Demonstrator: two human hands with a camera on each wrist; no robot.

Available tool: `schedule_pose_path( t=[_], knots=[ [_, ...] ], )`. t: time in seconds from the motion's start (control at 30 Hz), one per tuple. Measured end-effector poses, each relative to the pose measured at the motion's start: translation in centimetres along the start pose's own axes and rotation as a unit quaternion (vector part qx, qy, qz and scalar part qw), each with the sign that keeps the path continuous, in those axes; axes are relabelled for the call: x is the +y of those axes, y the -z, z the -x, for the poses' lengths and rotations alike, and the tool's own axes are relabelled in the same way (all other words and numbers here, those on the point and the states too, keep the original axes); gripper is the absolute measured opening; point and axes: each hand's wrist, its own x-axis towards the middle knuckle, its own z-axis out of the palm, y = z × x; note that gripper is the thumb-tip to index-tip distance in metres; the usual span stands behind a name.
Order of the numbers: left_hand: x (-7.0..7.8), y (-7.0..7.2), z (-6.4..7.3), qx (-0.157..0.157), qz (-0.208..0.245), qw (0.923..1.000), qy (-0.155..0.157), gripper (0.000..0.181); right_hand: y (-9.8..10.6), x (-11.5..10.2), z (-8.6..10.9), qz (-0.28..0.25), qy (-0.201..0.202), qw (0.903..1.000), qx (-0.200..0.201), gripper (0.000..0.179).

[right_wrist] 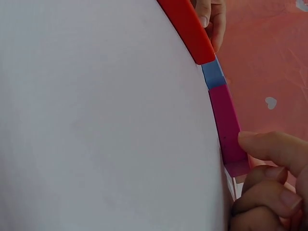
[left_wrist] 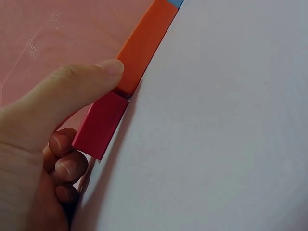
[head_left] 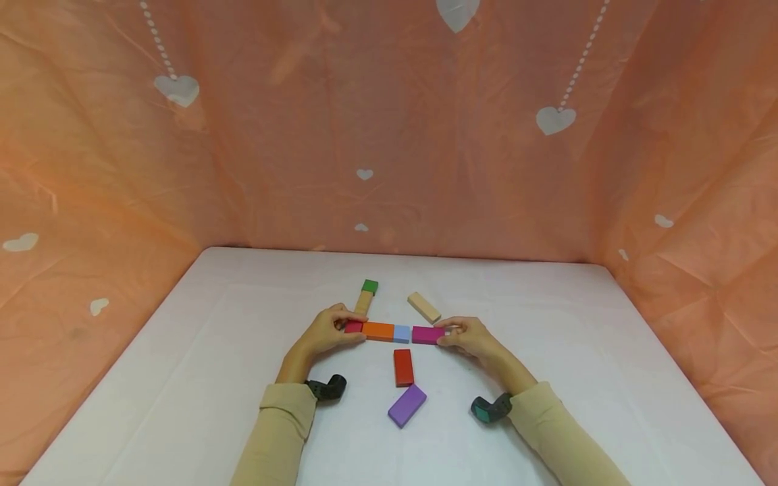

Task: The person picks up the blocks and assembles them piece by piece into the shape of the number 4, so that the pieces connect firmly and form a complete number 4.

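In the head view my left hand point(head_left: 325, 332) pinches the left end of an orange block point(head_left: 379, 331) between thumb and forefinger. A short crimson block point(head_left: 354, 327) adjoins that end, and in the left wrist view my thumb lies across the orange block point(left_wrist: 149, 48) just above the crimson one point(left_wrist: 100, 127). A small light blue block point(head_left: 402, 333) abuts the orange one's right end. My right hand point(head_left: 474, 337) pinches the right end of a magenta block point(head_left: 427, 335), lined up with the row, a narrow gap from the light blue one.
Nearer me lie a red block point(head_left: 404, 368) and a slanted purple block point(head_left: 407, 406). Behind the row is a plain wooden block point(head_left: 424, 307); another wooden block point(head_left: 364, 302) with a green block point(head_left: 370, 287) at its far end runs back from the left. Orange fabric hangs around the white table point(head_left: 182, 378).
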Motion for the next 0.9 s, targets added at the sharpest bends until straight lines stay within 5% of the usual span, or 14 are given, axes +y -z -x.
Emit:
schedule_pose_path(
  t=[0.2, 0.9],
  knots=[
    [0.09, -0.09, 0.03, -0.001, 0.001, 0.9999, 0.017, 0.033, -0.12, -0.06, 0.05, -0.002, 0.001, 1.0000, 0.005, 0.046],
    [0.01, -0.05, 0.07, 0.001, 0.000, 1.0000, 0.002, 0.033, -0.59, -0.08, -0.04, -0.002, -0.002, 1.0000, 0.006, 0.045]
  ],
)
